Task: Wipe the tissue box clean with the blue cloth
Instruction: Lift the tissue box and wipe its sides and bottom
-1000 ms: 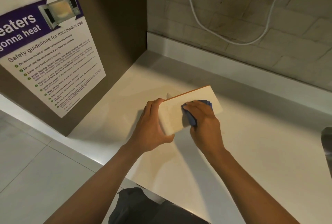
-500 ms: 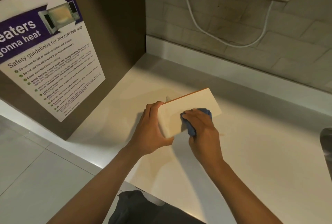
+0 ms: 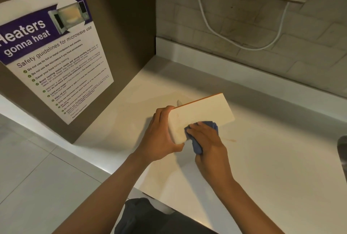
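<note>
We hold the tissue box (image 3: 203, 110) tilted on the white countertop (image 3: 272, 168), its pale broad face turned up toward us and an orange edge along its far side. Our left hand (image 3: 159, 136) grips its near end, fingers curled over the top and thumb under the lower corner. Our right hand (image 3: 208, 139) clutches the bunched blue cloth (image 3: 197, 139) and presses it against the box's lower edge. A microwave safety poster (image 3: 56, 55) hangs on the brown panel (image 3: 122, 27) at left.

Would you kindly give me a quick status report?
Left hand grips tissue box. Right hand presses blue cloth on its face. Nothing obstructing.
</note>
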Demonstrator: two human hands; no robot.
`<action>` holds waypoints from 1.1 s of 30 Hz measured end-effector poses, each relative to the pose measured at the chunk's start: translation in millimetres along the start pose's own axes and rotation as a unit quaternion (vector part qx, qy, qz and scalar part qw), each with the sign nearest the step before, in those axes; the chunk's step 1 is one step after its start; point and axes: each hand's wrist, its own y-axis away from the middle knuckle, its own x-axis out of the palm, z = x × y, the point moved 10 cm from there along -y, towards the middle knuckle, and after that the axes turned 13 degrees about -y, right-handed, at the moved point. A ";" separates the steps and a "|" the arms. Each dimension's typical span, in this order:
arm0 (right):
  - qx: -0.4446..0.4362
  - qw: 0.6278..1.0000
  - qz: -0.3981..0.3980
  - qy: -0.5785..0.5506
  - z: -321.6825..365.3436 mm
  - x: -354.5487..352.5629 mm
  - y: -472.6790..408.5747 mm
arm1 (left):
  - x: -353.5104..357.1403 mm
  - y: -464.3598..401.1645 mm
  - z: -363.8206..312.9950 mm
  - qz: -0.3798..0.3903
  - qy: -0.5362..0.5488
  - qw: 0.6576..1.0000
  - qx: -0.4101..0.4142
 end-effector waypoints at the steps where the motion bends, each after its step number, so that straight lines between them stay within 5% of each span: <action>1: -0.011 1.000 0.008 0.001 3.8 0.5 7.7 | 0.8 0.4 0.3 0.001 0.001 1.000 0.000; 9: 0.053 0.998 -0.038 -0.001 -27.4 -29.1 -9.3 | 1.8 -1.6 1.7 0.018 -0.003 1.000 -0.012; 15: -0.010 1.000 0.023 -0.005 0.9 -9.6 16.4 | 2.3 -1.4 1.3 0.022 -0.001 1.000 -0.004; 21: 0.056 0.998 -0.028 0.006 -31.2 -30.3 -2.9 | 3.9 -2.2 2.7 0.024 -0.009 1.000 -0.015; 29: 0.001 0.999 0.037 -0.002 -0.4 -3.1 14.7 | 2.3 0.1 0.9 0.012 0.006 1.000 -0.001; 33: 0.037 0.999 -0.003 0.002 -22.2 -31.0 2.4 | 2.3 -0.8 2.4 0.015 0.002 1.000 -0.006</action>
